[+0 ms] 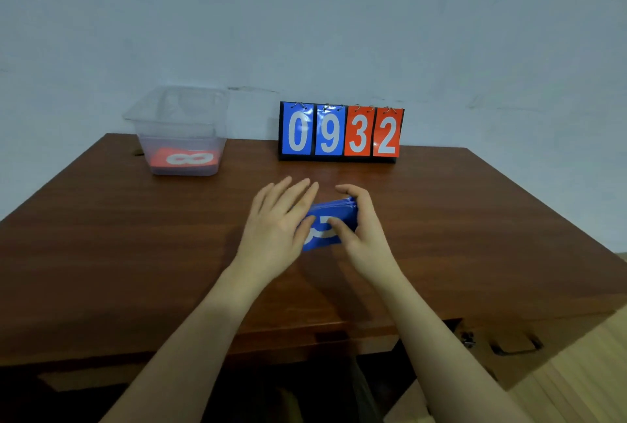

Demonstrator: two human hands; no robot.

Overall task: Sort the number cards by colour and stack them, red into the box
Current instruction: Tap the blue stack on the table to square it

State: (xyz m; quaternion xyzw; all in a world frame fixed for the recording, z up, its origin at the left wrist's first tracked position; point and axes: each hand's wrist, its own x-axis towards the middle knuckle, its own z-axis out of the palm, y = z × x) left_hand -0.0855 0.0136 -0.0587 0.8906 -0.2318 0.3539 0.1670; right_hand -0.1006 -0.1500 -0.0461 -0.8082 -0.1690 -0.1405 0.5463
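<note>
A stack of blue number cards (334,214) sits at the middle of the wooden table (135,236), its top card showing part of a white digit. My right hand (359,226) grips the stack, thumb on top and fingers curled over its far right edge. My left hand (281,215) lies against the stack's left edge with straight fingers pointing away from me. A red card (185,158) with a white 8 lies face up in the clear plastic box (179,117) at the back left.
A flip scoreboard (341,132) stands at the back middle against the wall, showing blue 0 and 9 and red 3 and 2. The table's front edge has a drawer handle (515,348) at the lower right.
</note>
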